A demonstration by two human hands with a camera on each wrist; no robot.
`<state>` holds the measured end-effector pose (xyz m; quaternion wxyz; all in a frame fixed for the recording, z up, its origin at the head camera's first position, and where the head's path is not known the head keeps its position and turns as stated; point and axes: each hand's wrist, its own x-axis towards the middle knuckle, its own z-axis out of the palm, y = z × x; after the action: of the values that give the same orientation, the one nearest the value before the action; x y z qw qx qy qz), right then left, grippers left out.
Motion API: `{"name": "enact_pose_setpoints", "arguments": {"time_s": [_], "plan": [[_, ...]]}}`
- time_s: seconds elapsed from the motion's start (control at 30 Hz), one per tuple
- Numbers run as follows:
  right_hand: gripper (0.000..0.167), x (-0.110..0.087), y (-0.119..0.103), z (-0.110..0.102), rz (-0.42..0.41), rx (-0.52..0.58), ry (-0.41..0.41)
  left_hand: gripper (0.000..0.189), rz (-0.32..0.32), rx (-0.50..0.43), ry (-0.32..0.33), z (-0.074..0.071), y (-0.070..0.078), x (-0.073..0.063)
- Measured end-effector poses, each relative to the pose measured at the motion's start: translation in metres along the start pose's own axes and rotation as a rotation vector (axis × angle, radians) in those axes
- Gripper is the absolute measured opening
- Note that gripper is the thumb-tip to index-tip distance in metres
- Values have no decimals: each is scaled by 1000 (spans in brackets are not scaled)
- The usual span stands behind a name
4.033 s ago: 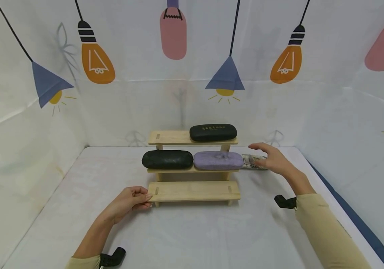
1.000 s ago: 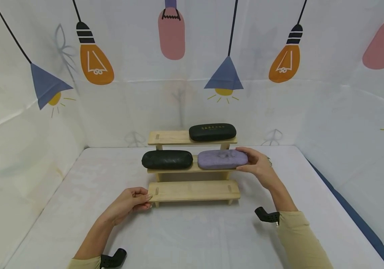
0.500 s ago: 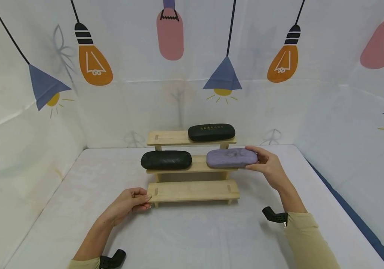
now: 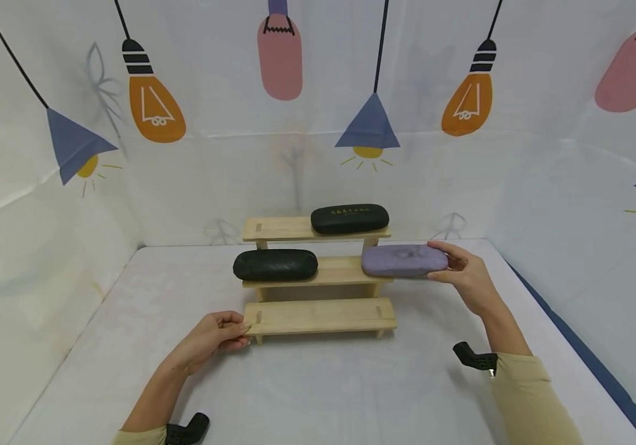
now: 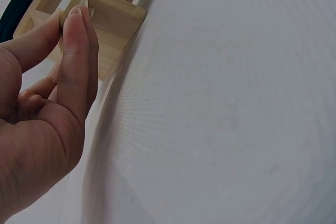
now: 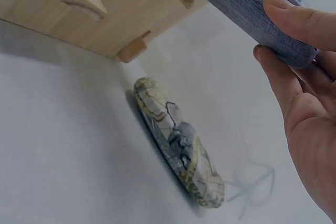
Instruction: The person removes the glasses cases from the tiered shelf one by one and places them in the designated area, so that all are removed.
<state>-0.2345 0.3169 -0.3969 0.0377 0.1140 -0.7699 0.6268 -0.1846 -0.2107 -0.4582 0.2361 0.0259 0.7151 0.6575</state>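
Observation:
My right hand (image 4: 470, 278) grips the right end of a purple glasses case (image 4: 401, 260), thumb on one side and fingers on the other. The case's left end is at the right end of the middle shelf of a three-step wooden rack (image 4: 318, 315); the rest juts out past it. At the rack's lowest step, my left hand (image 4: 212, 340) pinches the left end between thumb and fingers. A black glasses case (image 4: 275, 265) lies on the left of the middle shelf. Another black case with gold lettering (image 4: 350, 219) rests on the top shelf's right half.
On the white table (image 4: 318, 395), a patterned glasses case (image 6: 178, 142) lies beside the rack, seen in the right wrist view; in the head view it is hidden. A white printed cloth backdrop (image 4: 228, 167) encloses the table's back and sides.
My right hand was by the patterned case four seconds ago. It has since taken hold of the purple case and drawn it rightward, away from the black one. The left hand stays put.

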Motion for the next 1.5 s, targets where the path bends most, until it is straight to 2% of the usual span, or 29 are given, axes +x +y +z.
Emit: {"name": "enact_pose_setpoints", "arguments": {"time_s": [0.17,0.33,0.77,1.03,1.5], "plan": [[66,-4,-1,-10,17,6,6,43,-2,0,-3,0,0,0],[65,-9,1,-19,8,66,-1,43,-8,-5,3,0,0,1],[61,-20,14,-38,28,154,45,38,3,-13,-21,-2,-2,1],[61,-25,22,-47,15,132,-3,38,5,-4,-24,-2,-3,3],[61,-27,50,-51,84,45,-69,39,15,-5,-26,-2,-1,1]]}}
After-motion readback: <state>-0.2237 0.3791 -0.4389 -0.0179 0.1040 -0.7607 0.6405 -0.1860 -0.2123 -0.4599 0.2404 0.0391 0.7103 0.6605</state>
